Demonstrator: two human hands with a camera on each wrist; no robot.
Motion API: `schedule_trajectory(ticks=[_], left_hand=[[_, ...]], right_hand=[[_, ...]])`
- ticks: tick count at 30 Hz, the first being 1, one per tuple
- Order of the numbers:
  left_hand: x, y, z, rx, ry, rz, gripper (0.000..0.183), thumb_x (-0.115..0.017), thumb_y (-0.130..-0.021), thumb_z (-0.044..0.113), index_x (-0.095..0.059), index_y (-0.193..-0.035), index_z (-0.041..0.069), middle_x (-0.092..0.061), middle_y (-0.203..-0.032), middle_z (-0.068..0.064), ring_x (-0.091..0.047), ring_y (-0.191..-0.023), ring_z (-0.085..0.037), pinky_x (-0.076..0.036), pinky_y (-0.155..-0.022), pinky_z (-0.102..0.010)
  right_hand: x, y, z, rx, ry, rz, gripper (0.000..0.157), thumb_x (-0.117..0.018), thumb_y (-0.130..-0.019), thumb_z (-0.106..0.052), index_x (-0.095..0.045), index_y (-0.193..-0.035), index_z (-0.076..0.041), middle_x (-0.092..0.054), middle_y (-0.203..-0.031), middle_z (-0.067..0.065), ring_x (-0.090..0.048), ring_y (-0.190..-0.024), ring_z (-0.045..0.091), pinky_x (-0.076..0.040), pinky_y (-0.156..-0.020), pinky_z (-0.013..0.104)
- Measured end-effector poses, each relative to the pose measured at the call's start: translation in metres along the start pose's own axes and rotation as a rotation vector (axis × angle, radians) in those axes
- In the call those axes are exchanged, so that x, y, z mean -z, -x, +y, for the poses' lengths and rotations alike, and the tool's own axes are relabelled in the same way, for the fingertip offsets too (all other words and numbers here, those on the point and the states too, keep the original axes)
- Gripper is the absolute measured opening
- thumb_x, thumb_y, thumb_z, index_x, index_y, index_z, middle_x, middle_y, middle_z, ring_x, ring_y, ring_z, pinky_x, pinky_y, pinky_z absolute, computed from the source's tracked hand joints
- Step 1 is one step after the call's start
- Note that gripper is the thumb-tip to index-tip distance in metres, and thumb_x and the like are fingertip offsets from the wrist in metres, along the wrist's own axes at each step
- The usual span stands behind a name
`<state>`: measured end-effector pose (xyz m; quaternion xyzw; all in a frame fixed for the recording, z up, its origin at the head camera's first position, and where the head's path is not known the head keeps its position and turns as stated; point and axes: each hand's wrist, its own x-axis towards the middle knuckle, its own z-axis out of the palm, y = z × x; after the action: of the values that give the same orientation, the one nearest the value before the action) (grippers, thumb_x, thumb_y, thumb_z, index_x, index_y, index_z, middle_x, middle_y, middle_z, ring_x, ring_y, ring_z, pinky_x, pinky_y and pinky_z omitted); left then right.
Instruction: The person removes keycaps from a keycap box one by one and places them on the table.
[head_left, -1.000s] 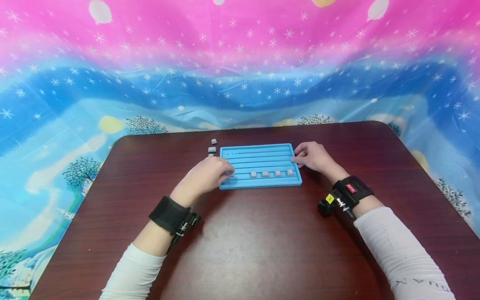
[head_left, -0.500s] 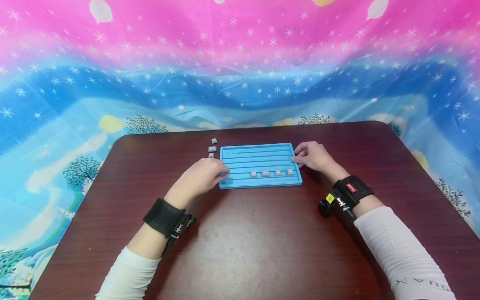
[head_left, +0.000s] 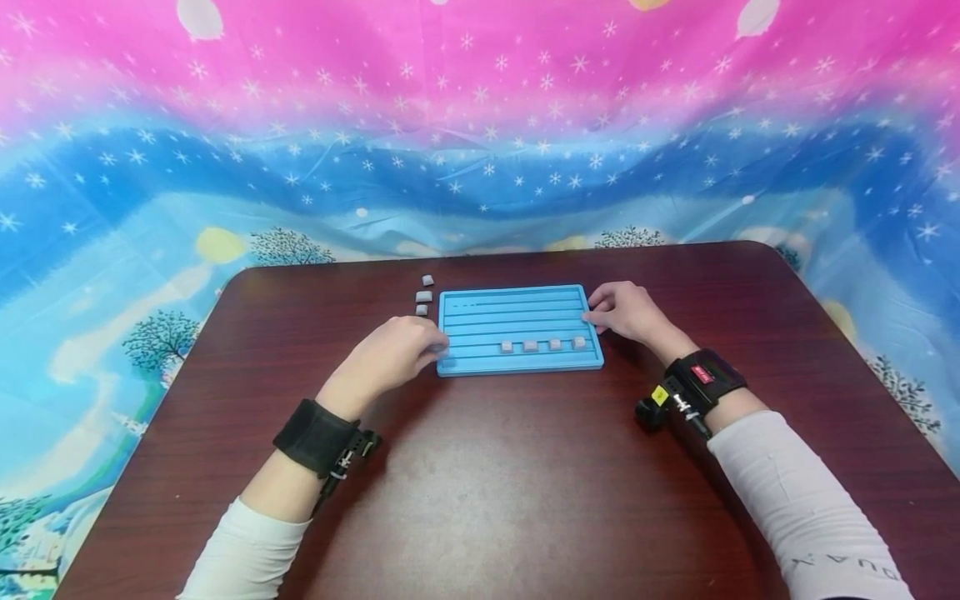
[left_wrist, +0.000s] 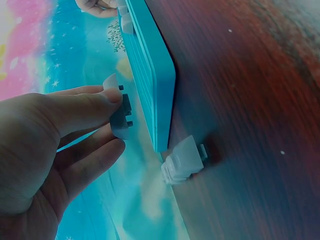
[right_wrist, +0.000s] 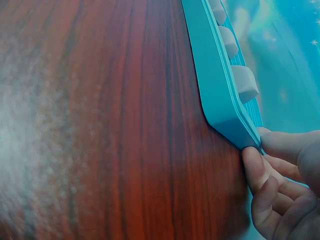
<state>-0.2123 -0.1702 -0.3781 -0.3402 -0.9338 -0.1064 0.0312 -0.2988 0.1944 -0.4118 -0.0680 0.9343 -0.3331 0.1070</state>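
A pale grey keycap (left_wrist: 119,117) with small pegs on its underside is pinched between the thumb and fingers of my left hand (left_wrist: 60,135). In the head view, that left hand (head_left: 390,354) is at the front left corner of a blue ridged tray (head_left: 495,362), overlapping its edge. My right hand (head_left: 626,312) grips the tray's right edge; the right wrist view shows thumb and fingers (right_wrist: 255,167) pinching the corner. Several pale keycaps (head_left: 530,346) stand in a row along a front ridge of the tray, toward its right side.
Loose keycaps (head_left: 423,297) lie on the dark wooden table (head_left: 480,475) beyond my left hand, beside the tray's left edge. A colourful cloth (head_left: 480,167) hangs behind the table and along its sides.
My left hand has moved left, from over the tray's front left part to its left edge. The right hand stays on the tray's right edge.
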Motion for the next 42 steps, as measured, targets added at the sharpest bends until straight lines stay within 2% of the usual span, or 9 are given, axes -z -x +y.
schedule_trajectory(ticks=[12,19,29,42], left_hand=[[0.0,0.01,-0.004,0.029,-0.023,-0.015,0.014,-0.072,-0.084,0.013,-0.074,-0.097,0.014,-0.068,-0.088,0.002,-0.061,-0.084,-0.011,-0.055,-0.078,-0.03],[-0.002,0.015,-0.007,0.04,-0.015,-0.001,0.014,-0.073,-0.083,0.012,-0.074,-0.097,0.015,-0.068,-0.088,0.003,-0.062,-0.085,-0.01,-0.055,-0.079,-0.03],[0.001,0.021,-0.009,0.079,-0.01,-0.017,0.017,-0.073,-0.082,0.011,-0.074,-0.099,0.013,-0.07,-0.092,0.002,-0.063,-0.087,-0.01,-0.055,-0.082,-0.032],[0.0,0.034,-0.009,0.082,-0.012,0.003,0.018,-0.075,-0.081,0.012,-0.074,-0.098,0.015,-0.07,-0.092,0.003,-0.064,-0.088,-0.011,-0.055,-0.083,-0.033]], right_hand=[[0.002,0.0,-0.001,0.0,0.019,-0.007,0.031,-0.068,-0.088,-0.023,-0.062,-0.11,-0.001,-0.071,-0.093,0.015,-0.068,-0.07,0.016,-0.056,-0.07,0.033],[0.002,0.0,-0.001,0.007,0.019,-0.015,0.032,-0.067,-0.089,-0.023,-0.062,-0.111,-0.001,-0.071,-0.095,0.016,-0.069,-0.071,0.016,-0.056,-0.074,0.036],[0.003,0.0,-0.002,0.003,0.024,-0.016,0.031,-0.067,-0.089,-0.023,-0.062,-0.111,-0.002,-0.071,-0.094,0.015,-0.068,-0.07,0.015,-0.056,-0.073,0.035],[0.002,-0.001,0.0,0.002,0.012,-0.019,0.031,-0.067,-0.089,-0.023,-0.061,-0.111,-0.002,-0.071,-0.095,0.014,-0.068,-0.071,0.015,-0.056,-0.072,0.035]])
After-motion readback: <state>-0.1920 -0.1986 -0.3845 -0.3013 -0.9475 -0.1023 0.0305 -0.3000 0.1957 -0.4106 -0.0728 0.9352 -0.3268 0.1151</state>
